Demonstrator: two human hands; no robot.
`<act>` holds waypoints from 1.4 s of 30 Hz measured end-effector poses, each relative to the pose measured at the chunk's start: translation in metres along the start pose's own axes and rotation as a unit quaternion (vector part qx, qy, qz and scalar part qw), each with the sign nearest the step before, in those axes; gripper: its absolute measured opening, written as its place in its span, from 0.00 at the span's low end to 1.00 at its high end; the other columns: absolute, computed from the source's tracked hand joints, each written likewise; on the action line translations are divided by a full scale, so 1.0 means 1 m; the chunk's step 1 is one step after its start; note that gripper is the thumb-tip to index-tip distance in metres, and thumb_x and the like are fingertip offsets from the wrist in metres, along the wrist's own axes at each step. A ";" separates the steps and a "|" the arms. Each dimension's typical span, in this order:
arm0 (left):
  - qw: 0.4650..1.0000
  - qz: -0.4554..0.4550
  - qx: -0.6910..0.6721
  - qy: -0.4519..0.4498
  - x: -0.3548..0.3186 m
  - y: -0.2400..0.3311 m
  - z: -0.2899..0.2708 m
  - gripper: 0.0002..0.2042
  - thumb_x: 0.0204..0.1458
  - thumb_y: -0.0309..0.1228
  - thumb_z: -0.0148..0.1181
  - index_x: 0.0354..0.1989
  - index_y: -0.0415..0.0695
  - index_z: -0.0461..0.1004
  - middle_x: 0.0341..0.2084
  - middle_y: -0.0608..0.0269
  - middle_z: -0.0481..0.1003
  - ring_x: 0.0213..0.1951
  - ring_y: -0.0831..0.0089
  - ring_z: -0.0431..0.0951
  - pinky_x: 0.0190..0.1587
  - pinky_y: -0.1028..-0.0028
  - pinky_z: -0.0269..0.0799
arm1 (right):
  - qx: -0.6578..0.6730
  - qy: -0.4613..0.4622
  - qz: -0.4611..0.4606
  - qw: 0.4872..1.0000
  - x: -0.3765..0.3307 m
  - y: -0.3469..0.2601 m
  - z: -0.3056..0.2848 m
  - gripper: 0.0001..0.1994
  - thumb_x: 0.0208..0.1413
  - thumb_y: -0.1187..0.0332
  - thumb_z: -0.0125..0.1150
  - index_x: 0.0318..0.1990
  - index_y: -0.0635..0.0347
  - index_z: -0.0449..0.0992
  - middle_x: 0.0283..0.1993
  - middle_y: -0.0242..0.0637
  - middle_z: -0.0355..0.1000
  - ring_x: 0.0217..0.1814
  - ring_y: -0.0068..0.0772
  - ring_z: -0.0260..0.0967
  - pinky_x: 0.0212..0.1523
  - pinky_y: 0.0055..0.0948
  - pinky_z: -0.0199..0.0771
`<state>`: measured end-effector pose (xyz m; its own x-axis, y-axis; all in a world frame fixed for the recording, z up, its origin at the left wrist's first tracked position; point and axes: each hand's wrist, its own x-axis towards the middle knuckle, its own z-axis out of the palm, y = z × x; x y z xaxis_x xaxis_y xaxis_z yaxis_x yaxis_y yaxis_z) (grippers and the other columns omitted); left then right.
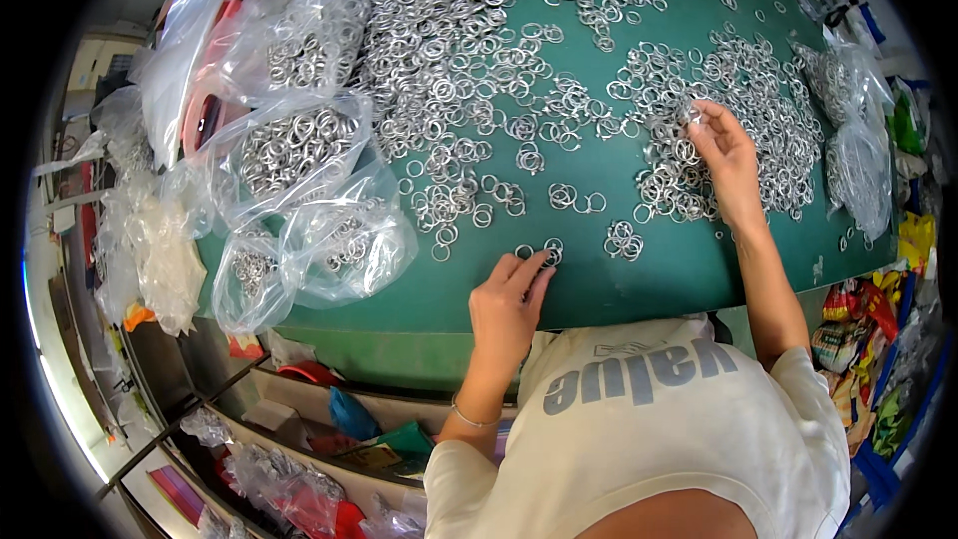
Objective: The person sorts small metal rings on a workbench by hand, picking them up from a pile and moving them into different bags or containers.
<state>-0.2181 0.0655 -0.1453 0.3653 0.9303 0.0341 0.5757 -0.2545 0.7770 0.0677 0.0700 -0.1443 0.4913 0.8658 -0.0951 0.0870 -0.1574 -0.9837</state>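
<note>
On the green table (689, 269), left hand (507, 307) fingers press a ring (552, 252); right hand (726, 155) pinches rings near clear bags (329, 240)

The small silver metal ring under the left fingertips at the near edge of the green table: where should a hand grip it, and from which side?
The small silver metal ring lies flat on the green table, so there is probably no edge to pinch from the side. Come from above, as the left hand does: press a fingertip on the rim, slide it toward the near edge, then pinch across the wire.
</note>
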 end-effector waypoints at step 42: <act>0.952 0.263 0.078 -0.133 0.083 0.073 0.096 0.06 0.46 0.24 0.61 0.34 0.42 0.77 0.21 0.60 0.71 0.16 0.64 0.70 0.20 0.68 0.66 | -0.267 0.037 -0.264 0.926 0.018 0.005 -0.069 0.01 0.49 0.74 0.56 0.29 0.61 0.74 0.40 0.38 0.69 0.44 0.40 0.63 0.47 0.37 0.62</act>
<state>-0.0756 0.0992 -0.1464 0.7937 0.5688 0.2157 0.3559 -0.7218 0.5936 0.1361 0.0518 -0.1404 0.3145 0.8570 0.4082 0.7392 0.0487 -0.6718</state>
